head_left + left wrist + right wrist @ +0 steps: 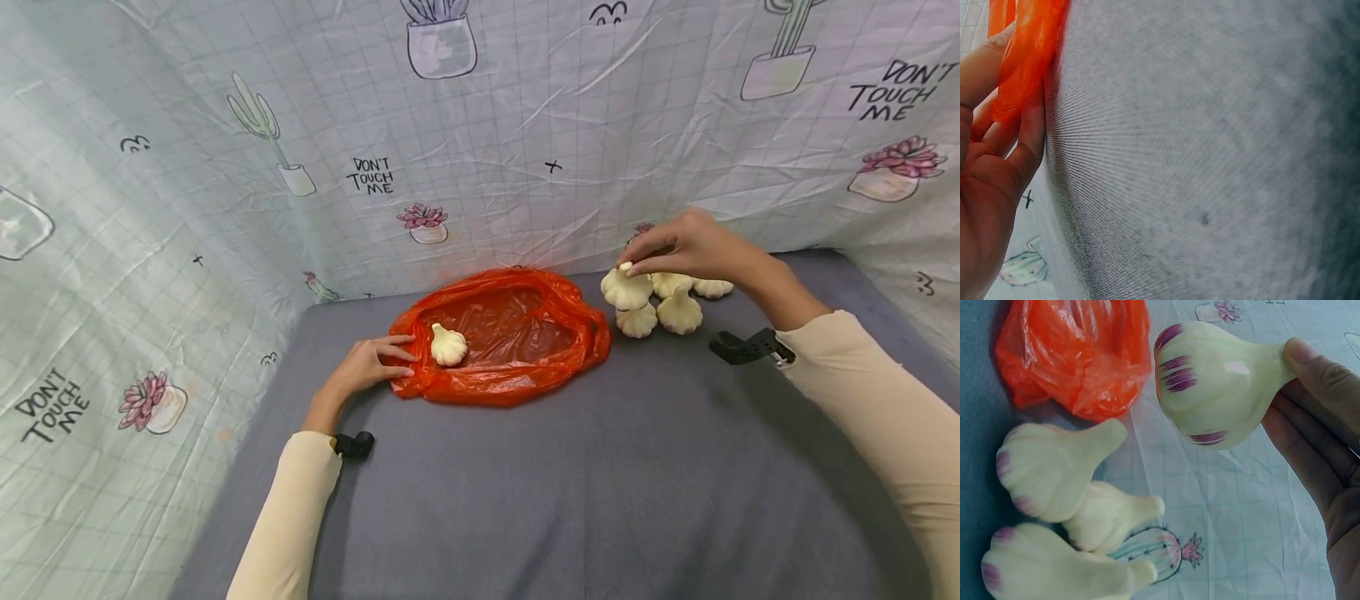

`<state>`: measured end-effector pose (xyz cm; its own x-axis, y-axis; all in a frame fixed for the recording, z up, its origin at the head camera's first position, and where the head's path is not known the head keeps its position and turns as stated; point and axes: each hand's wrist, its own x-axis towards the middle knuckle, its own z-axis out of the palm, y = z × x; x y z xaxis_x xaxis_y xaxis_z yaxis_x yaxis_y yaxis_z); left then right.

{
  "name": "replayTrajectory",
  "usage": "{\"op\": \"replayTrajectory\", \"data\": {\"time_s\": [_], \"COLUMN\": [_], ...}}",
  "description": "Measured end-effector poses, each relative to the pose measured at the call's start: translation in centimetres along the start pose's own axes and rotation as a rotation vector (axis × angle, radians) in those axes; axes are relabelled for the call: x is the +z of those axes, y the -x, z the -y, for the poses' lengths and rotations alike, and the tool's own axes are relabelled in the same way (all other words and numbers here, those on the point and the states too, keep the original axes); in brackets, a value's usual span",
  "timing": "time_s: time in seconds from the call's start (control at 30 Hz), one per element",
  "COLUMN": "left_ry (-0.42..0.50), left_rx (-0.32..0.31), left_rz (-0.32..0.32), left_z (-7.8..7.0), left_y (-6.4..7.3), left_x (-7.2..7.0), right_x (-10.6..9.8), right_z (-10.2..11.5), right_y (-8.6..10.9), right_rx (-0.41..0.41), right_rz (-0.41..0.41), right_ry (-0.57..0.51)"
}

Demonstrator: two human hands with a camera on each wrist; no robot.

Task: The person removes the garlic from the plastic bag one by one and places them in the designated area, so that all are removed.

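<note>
A garlic bulb (1216,387) with purple streaks hangs in the air, its stem pinched between the thumb and fingers of my right hand (693,246). Below it, several more garlic bulbs (680,312) lie grouped on the table. An orange-red plastic bag (517,388) lies spread with its mouth wide, left of that group. Inside its left end rests one garlic bulb (448,345). My left hand (367,364) grips the bag's left rim; in the left wrist view the thumb and fingers lie on either side of the plastic (1029,62).
Grey cloth (480,500) covers the table. Behind and to the left hangs a pale curtain (495,125) printed with potted plants and words, meeting the table's back edge close behind the bag. A black wrist strap (742,347) sits on the right forearm.
</note>
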<state>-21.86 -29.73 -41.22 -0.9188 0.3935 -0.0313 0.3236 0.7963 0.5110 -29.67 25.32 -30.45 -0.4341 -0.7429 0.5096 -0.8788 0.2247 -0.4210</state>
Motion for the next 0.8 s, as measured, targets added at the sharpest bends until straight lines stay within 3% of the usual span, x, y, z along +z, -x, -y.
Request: {"op": "replayTrajectory", "data": {"time_s": [0.6, 0.8], "left_ry": [0.007, 0.007], "left_rx": [-0.007, -0.008], "left_rz": [0.007, 0.002], "left_z": [0.1, 0.0], "left_y": [0.1, 0.0], "left_x": [0.0, -0.1], "right_x": [-1.6, -2.4], "right_z": [-0.1, -0.1], "right_y": [2.5, 3.2], "right_rx": [0.043, 0.02], "right_rz": [-0.027, -0.045], "right_ry": [0.036, 0.062]}}
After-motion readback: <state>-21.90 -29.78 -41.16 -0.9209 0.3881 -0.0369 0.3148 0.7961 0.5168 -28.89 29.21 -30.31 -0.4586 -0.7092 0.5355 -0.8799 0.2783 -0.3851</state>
